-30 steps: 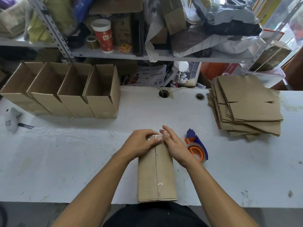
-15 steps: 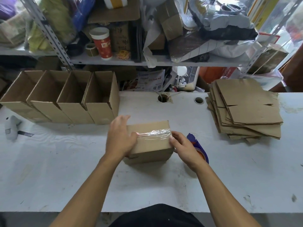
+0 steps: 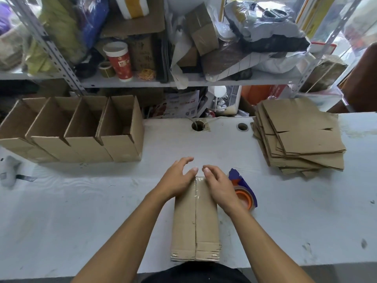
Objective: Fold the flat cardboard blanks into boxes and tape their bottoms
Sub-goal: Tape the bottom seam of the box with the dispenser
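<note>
A folded cardboard box (image 3: 195, 223) lies on its side on the white table (image 3: 81, 211), its long side up and its open end toward me. Clear tape shows along its far edge. My left hand (image 3: 177, 180) and my right hand (image 3: 219, 185) rest with relaxed fingers on the box's far end, their fingertips reaching over the taped edge. A blue and orange tape dispenser (image 3: 243, 190) sits just right of my right hand. A stack of flat cardboard blanks (image 3: 299, 137) lies at the right.
Several finished open boxes (image 3: 81, 131) stand in a row at the back left. A grey tool (image 3: 9, 173) lies at the left edge. Two cable holes (image 3: 198, 126) pierce the table near a cluttered shelf (image 3: 142, 81) behind.
The box was turned from its taped bottom facing me to lying lengthwise again. Both hands moved back onto its far end.
</note>
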